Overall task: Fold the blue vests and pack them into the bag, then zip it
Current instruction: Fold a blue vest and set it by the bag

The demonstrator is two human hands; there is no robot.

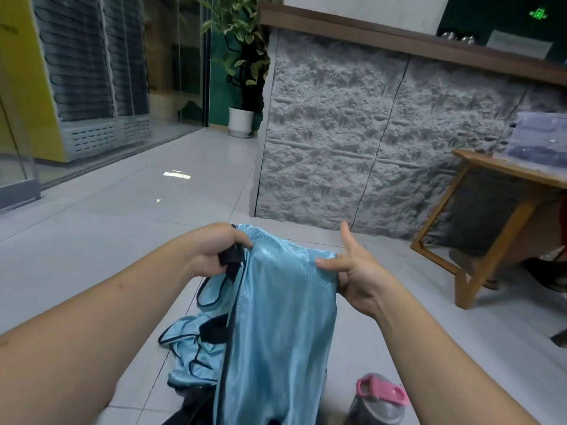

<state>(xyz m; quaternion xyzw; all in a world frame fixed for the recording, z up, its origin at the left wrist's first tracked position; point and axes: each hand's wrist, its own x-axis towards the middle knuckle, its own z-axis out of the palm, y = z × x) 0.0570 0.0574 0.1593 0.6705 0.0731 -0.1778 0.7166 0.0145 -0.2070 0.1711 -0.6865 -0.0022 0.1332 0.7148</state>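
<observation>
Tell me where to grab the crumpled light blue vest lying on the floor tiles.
Take the crumpled light blue mesh vest by its black-trimmed strap loop on the left, from above. That edge lies exposed on the tiles, while its right side is hidden behind the held-up vest.

— What stands on the tiled floor?
— A pink-capped grey water bottle near its front edge; a potted plant far back; a wooden tabletop at right.

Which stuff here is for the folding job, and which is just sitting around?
For the job: held blue vest, crumpled blue vest on the floor, left hand, right hand.

Just there: pink-lidded bottle, potted plant, wooden table.
</observation>
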